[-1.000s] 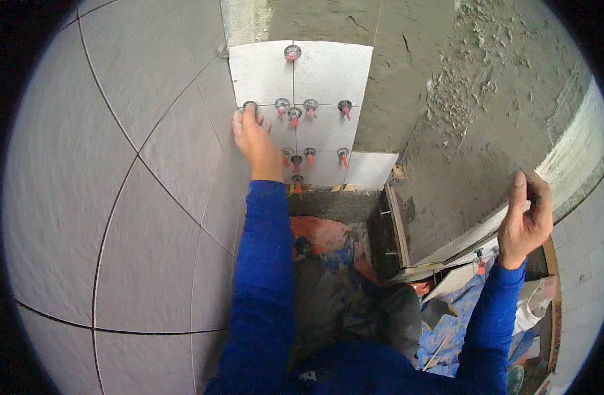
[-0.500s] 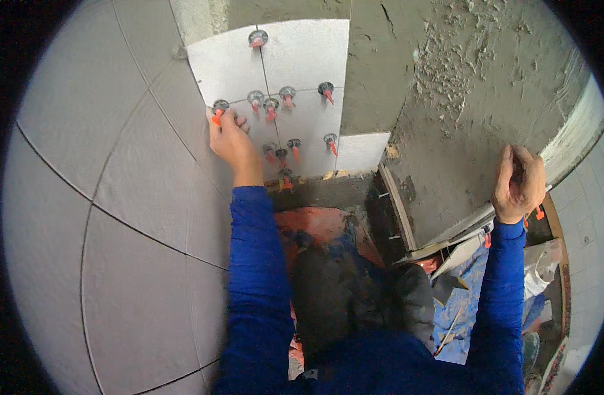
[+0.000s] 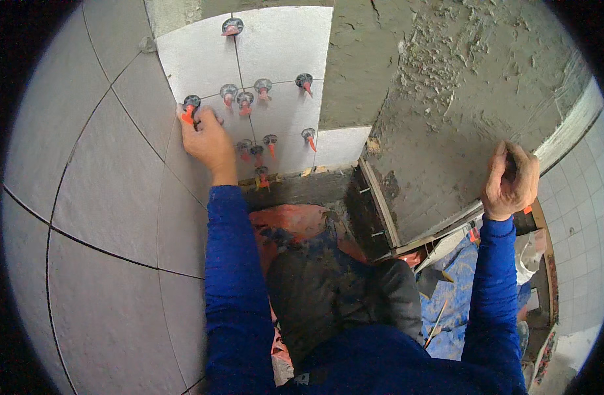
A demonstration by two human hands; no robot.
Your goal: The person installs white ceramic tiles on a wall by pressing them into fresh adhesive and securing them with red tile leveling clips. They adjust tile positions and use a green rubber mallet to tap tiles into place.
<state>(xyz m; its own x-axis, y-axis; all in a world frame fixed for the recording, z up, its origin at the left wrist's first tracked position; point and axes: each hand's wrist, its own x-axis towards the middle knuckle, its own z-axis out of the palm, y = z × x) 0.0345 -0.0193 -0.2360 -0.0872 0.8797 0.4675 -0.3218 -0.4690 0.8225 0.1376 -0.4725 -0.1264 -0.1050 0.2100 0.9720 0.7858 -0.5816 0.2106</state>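
Observation:
My left hand [image 3: 213, 150] is closed at the left edge of a block of white wall tiles [image 3: 282, 46]. Its thumb and fingers pinch the orange handle of a tile leveling clip [image 3: 188, 113], whose round black base lies over the joint. Several more such clips, among them one at the right joint [image 3: 304, 83] and one at the top [image 3: 231, 27], sit along the tile seams. Away to the right, my right hand [image 3: 510, 183] is raised before the grey mortared surface, fingers curled together. Whatever may be inside them is hidden.
Large grey tiles [image 3: 104, 217] cover the wall at left. Rough mortar [image 3: 440, 112] spreads to the right. Below stands a wooden strip [image 3: 379, 201] with nails sticking out. Blue sheeting [image 3: 452, 289] and red sheeting [image 3: 289, 216] lie near my knees.
The whole scene has shifted left and slightly up in the picture. My left hand stays at the same clip, its fingers slightly rearranged. My right hand keeps its curled pose.

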